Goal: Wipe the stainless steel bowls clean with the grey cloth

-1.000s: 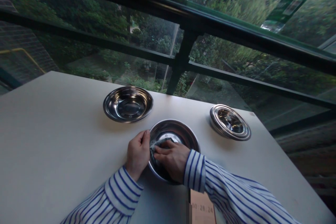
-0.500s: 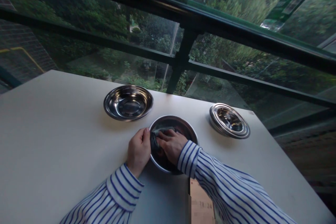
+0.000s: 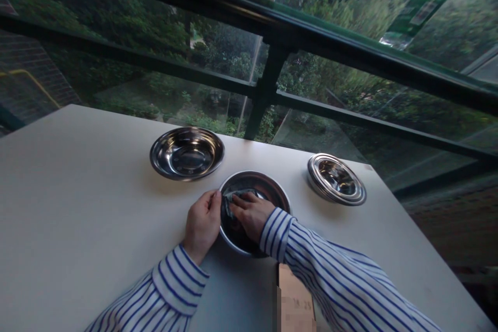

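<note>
In front of me stands a round stainless steel bowl (image 3: 277,189) on the white table. My left hand (image 3: 202,224) is closed on its left rim, thumb on top. Inside the bowl, my right hand (image 3: 253,216) presses a dark grey-blue cloth (image 3: 229,208) against the left inner wall, fingers bent over it. Part of the cloth is hidden beneath those fingers. Up and to the left of this bowl sits a wider, shallow steel basin (image 3: 188,154), apart from both hands. A small stack of nested steel bowls (image 3: 336,180) rests to the right.
The white table (image 3: 97,187) ends at a dark green metal railing (image 3: 268,83) with glass and trees behind. A phone (image 3: 294,290) lies at the near edge, partly under my right sleeve. A bottle with a green label (image 3: 418,8) is at the railing, upper right.
The view has shifted slightly, so everything sits a little further left. Within the bowl, the cloth shows a bit more around my right fingers. The left grip on the rim is unchanged.
</note>
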Tool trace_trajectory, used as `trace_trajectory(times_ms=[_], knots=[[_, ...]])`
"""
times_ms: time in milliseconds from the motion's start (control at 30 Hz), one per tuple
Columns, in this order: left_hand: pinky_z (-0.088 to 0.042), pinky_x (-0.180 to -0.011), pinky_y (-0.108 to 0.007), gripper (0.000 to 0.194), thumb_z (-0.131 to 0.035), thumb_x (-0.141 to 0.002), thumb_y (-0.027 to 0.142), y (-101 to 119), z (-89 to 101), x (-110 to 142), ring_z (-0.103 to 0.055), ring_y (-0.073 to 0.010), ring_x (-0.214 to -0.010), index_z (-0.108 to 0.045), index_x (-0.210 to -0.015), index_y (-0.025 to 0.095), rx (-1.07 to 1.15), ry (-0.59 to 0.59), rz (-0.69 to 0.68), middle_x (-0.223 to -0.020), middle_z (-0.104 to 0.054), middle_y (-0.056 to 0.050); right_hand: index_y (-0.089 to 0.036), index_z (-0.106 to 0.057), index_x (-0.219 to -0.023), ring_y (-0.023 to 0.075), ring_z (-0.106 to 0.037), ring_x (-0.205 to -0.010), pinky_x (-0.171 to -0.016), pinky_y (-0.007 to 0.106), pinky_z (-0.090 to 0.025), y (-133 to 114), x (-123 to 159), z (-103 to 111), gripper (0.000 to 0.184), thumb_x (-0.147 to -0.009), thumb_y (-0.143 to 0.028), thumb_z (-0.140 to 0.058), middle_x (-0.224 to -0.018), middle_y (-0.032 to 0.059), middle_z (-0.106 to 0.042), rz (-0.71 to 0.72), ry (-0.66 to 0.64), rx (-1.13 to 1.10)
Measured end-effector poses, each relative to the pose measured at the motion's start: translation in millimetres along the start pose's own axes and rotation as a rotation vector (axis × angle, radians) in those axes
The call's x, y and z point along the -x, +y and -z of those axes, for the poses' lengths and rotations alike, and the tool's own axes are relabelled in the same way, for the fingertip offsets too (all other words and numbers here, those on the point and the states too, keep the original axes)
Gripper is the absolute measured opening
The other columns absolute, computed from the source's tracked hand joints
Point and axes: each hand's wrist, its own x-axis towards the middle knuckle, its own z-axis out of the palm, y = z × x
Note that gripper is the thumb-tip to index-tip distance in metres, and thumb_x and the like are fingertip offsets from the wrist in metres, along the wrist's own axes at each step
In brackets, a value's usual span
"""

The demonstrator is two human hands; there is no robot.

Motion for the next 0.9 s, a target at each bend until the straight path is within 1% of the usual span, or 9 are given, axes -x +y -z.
trace_trajectory(times_ms=[100,267,367,433,533,633,700,833,900], knots=[[-0.041,-0.059,-0.022,0.029,-0.043,-0.081,0.036,0.5,-1.3,0.1,-0.056,-0.0155,-0.064,-0.063,-0.078,0.014,0.013,0.021,-0.010,-0.067,-0.063,-0.003,-0.012,-0.055,-0.115,0.0264,-0.047,-0.106,-0.085,0.040,-0.046,0.5,-0.1,0.7,0.035,-0.084,-0.024,-0.043,-0.124,0.0129,-0.053,-0.018,0.003,0.007],[-0.040,-0.054,-0.021,0.028,-0.042,-0.081,0.034,-1.1,-3.0,-0.1,-0.053,-0.0140,-0.057,-0.060,-0.069,0.015,-0.012,0.054,-0.027,-0.058,-0.058,0.000,-0.017,-0.054,-0.114,0.0238,-0.046,-0.108,-0.086,0.035,-0.046,-4.4,3.0,1.7,0.034,-0.082,-0.022,-0.046,-0.125,0.0063,-0.053,0.103,-0.040,0.004],[-0.041,-0.056,-0.022,0.028,-0.043,-0.081,0.034,-2.2,-2.5,-0.4,-0.055,-0.0149,-0.060,-0.062,-0.073,0.015,-0.017,0.052,-0.044,-0.062,-0.061,-0.002,-0.018,-0.055,-0.113,0.0232,-0.046,-0.107,-0.085,0.035,-0.046,3.2,-1.5,3.1,0.032,-0.085,-0.023,-0.042,-0.127,0.0057,-0.052,0.024,-0.052,0.019],[-0.042,-0.059,-0.022,0.028,-0.043,-0.081,0.034,-2.0,-2.2,-0.6,-0.057,-0.0159,-0.064,-0.063,-0.078,0.015,-0.002,0.057,-0.037,-0.067,-0.064,-0.003,-0.015,-0.056,-0.113,0.0254,-0.048,-0.104,-0.081,0.038,-0.047,13.1,-2.2,4.6,0.033,-0.084,-0.022,-0.042,-0.124,0.0098,-0.053,-0.057,-0.056,0.036],[-0.042,-0.059,-0.022,0.030,-0.044,-0.081,0.035,-0.6,-2.1,-0.7,-0.058,-0.0164,-0.065,-0.065,-0.078,0.014,0.001,0.058,-0.016,-0.066,-0.064,-0.003,-0.009,-0.057,-0.112,0.0273,-0.051,-0.098,-0.079,0.041,-0.047,26.9,3.0,6.0,0.035,-0.081,-0.017,-0.044,-0.118,0.0167,-0.056,-0.124,-0.075,0.058],[-0.042,-0.058,-0.022,0.031,-0.043,-0.081,0.034,0.2,-1.6,-1.1,-0.057,-0.0162,-0.063,-0.065,-0.075,0.014,-0.024,0.039,-0.028,-0.063,-0.063,-0.003,-0.007,-0.056,-0.113,0.0261,-0.052,-0.097,-0.082,0.040,-0.045,29.5,5.1,5.8,0.036,-0.079,-0.013,-0.044,-0.113,0.0185,-0.058,-0.117,-0.101,0.063],[-0.042,-0.058,-0.022,0.031,-0.042,-0.082,0.034,-0.4,-0.8,-1.8,-0.057,-0.0161,-0.063,-0.065,-0.075,0.014,-0.028,0.022,-0.047,-0.063,-0.064,-0.003,-0.009,-0.057,-0.113,0.0257,-0.051,-0.099,-0.083,0.039,-0.045,24.4,0.1,5.1,0.035,-0.081,-0.016,-0.044,-0.114,0.0173,-0.057,-0.089,-0.100,0.058],[-0.043,-0.061,-0.022,0.031,-0.043,-0.081,0.033,-2.3,0.5,-3.8,-0.060,-0.0164,-0.068,-0.066,-0.082,0.013,-0.015,0.025,-0.059,-0.073,-0.068,-0.005,-0.014,-0.054,-0.117,0.0255,-0.046,-0.106,-0.083,0.037,-0.045,13.0,-11.1,4.8,0.037,-0.083,-0.021,-0.043,-0.125,0.0128,-0.051,-0.041,-0.076,0.053],[-0.044,-0.062,-0.022,0.031,-0.044,-0.081,0.033,-2.3,0.5,-4.2,-0.061,-0.0166,-0.069,-0.067,-0.085,0.013,-0.006,0.038,-0.044,-0.075,-0.069,-0.005,-0.012,-0.053,-0.119,0.0269,-0.047,-0.105,-0.080,0.039,-0.047,13.6,-8.1,5.4,0.038,-0.083,-0.020,-0.041,-0.124,0.0145,-0.052,-0.071,-0.071,0.063]])
